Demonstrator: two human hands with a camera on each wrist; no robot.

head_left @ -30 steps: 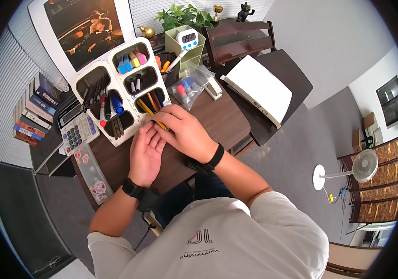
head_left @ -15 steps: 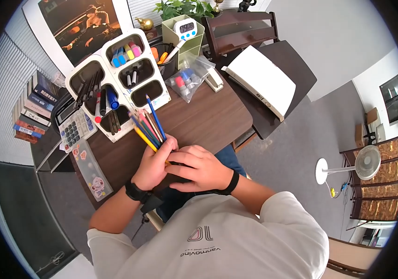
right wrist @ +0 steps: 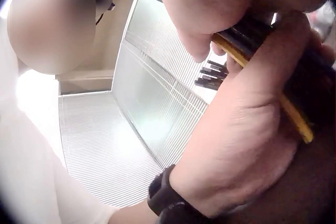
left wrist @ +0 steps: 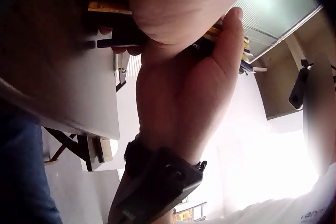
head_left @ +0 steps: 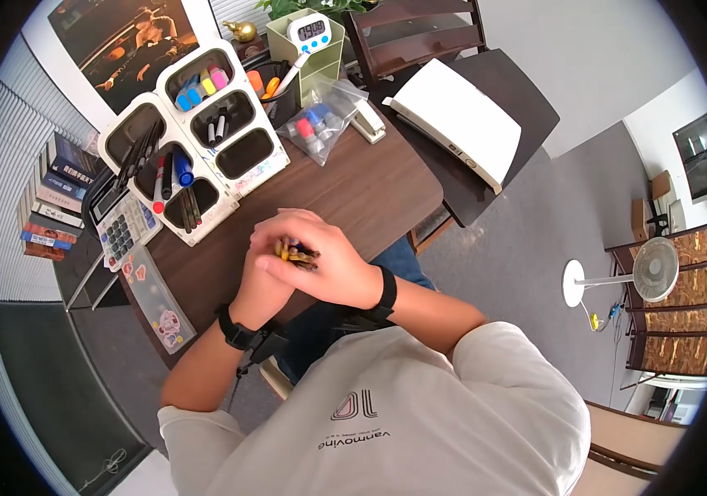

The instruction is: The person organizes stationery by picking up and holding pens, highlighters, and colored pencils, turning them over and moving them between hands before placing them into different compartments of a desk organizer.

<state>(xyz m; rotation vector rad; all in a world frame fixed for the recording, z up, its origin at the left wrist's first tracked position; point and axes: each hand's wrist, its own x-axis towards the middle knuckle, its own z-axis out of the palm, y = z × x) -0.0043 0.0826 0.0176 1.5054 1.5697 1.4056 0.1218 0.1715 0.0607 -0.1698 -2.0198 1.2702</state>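
Note:
Both hands are together above the near part of the desk, around a bundle of colored pencils (head_left: 291, 252). The left hand (head_left: 262, 285) grips the bundle from the left. Cupped over it from the other side, the right hand (head_left: 341, 260) holds it too. In the head view only the pencil ends show, between thumb and fingers; the rest is hidden by the hands. A yellow pencil (right wrist: 298, 121) runs past the left hand in the right wrist view. The left wrist view shows a dark blue pencil (left wrist: 119, 42) sticking out beyond the fingers.
A white organizer (head_left: 236, 198) with pens, markers and highlighters stands ahead on the dark wooden desk (head_left: 353, 190). To its right are a mesh pen cup (head_left: 280, 107), a bag of small bottles (head_left: 318, 128) and a stapler (head_left: 367, 122). A calculator (head_left: 124, 230) lies at left.
The colored pencils have come out of the organizer's lower right compartment toward the body. The left hand held them upright half a second ago; now both hands wrap them and their tips have tilted out of sight.

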